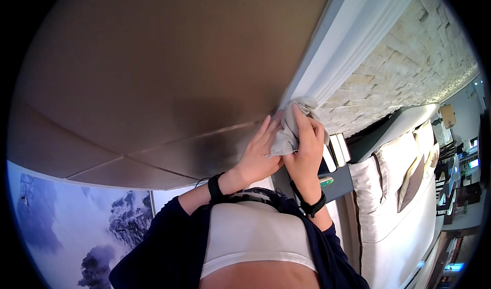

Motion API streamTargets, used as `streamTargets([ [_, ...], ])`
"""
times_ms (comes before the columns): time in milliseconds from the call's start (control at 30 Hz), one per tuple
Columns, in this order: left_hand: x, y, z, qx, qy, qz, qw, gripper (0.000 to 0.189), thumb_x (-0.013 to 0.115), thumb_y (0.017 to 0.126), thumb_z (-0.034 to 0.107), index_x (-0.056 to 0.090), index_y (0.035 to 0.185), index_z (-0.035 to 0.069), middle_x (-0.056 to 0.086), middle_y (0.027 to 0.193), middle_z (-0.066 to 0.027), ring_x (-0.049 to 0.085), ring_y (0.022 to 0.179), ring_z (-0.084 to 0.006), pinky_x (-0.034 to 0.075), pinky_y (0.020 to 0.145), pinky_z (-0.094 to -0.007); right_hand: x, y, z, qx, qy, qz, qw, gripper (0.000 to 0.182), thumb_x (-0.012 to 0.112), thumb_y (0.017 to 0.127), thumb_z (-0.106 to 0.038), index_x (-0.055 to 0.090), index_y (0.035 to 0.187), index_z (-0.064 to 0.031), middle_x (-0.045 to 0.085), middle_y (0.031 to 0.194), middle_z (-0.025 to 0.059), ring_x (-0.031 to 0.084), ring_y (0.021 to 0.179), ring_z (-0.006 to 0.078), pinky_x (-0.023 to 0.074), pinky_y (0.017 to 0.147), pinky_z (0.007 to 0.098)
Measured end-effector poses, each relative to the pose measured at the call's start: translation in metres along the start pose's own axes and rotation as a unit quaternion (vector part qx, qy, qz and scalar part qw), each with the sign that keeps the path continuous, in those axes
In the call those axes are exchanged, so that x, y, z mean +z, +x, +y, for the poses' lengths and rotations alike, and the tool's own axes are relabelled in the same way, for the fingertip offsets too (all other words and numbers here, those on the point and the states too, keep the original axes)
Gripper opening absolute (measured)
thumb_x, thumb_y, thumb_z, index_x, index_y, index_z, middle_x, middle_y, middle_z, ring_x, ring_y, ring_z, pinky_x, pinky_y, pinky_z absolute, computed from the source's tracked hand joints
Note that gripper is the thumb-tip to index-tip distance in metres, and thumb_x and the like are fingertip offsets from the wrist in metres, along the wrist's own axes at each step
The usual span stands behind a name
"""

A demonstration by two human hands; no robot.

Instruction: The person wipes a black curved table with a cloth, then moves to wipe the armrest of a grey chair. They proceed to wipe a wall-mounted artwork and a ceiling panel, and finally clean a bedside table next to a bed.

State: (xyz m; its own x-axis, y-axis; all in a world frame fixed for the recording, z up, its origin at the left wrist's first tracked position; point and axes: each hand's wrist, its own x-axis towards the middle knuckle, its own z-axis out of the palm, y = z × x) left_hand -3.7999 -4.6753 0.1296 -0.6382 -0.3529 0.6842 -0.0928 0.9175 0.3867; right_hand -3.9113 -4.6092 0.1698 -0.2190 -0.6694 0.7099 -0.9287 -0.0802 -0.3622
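A crumpled grey cloth (pixel 287 133) is pressed against the lower visible end of a white moulded trim (pixel 326 47). My right hand (pixel 307 143) grips the cloth from its right side, fingers bent over the folds. Beside it, my left hand (pixel 261 154) has its fingers stretched out toward the trim's edge. Part of that hand lies behind the cloth, so some fingertips are hidden. Left of the trim spreads a large brown panelled surface (pixel 172 58), crossed by thin seams. Both wrists wear black bands.
On the right, a wall of rough pale stone (pixel 399 58) borders the trim. Books (pixel 339 150) stand on a dark side table (pixel 341 185) near my right hand. A white sofa (pixel 399 227) with cushions (pixel 401 166) lies beyond. A mountain picture (pixel 76 220) is at lower left.
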Motion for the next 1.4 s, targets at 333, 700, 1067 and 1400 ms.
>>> streamTargets([
  [333, -0.067, 0.005, 0.003, 0.079, 0.049, 0.054, 0.994, 0.039, 0.073, 0.065, 0.014, 0.064, 0.100, -0.002, 0.061, 0.106, -0.0185, 0.058, 0.103, -0.0342, 0.048, 0.090, -0.0438, 0.006, 0.030, -0.023, -0.067, 0.160, 0.087, 0.981, 0.061, 0.070, 0.070, -0.015, 0.054, 0.127, -0.0021, 0.062, 0.110, 0.0130, 0.055, 0.091, 0.0328, 0.0440, 0.082, 0.0385],
  [700, -0.156, -0.112, -0.046, -0.116, 0.174, 0.032, 0.977, 0.034, 0.071, 0.065, 0.017, 0.065, 0.096, 0.005, 0.065, 0.099, -0.0137, 0.063, 0.091, -0.0322, 0.050, 0.076, -0.0404, 0.087, 0.043, -0.144, -0.211, 0.256, -0.069, 0.941, 0.066, 0.070, 0.061, -0.008, 0.058, 0.126, -0.0136, 0.063, 0.097, 0.0041, 0.054, 0.082, 0.0243, 0.0457, 0.069, 0.0324],
  [1067, -0.202, -0.126, -0.091, -0.012, 0.127, 0.051, 0.991, 0.025, 0.073, 0.072, 0.020, 0.064, 0.085, 0.001, 0.065, 0.084, -0.0153, 0.065, 0.073, -0.0305, 0.051, 0.061, -0.0373, 0.097, 0.049, -0.162, -0.261, 0.093, -0.139, 0.950, 0.064, 0.069, 0.062, -0.017, 0.059, 0.125, -0.0216, 0.062, 0.097, -0.0056, 0.055, 0.077, 0.0165, 0.0482, 0.061, 0.0272],
  [1400, -0.187, -0.066, -0.073, 0.130, -0.151, 0.019, 0.980, 0.032, 0.067, 0.068, -0.005, 0.066, 0.100, 0.002, 0.061, 0.090, -0.0067, 0.061, 0.067, -0.0207, 0.050, 0.058, -0.0307, 0.093, 0.025, -0.123, 0.228, 0.306, 0.246, 0.891, 0.078, 0.061, 0.088, -0.030, 0.017, 0.147, -0.0034, 0.029, 0.147, 0.0145, 0.033, 0.133, 0.0245, 0.0225, 0.110, 0.0346],
])
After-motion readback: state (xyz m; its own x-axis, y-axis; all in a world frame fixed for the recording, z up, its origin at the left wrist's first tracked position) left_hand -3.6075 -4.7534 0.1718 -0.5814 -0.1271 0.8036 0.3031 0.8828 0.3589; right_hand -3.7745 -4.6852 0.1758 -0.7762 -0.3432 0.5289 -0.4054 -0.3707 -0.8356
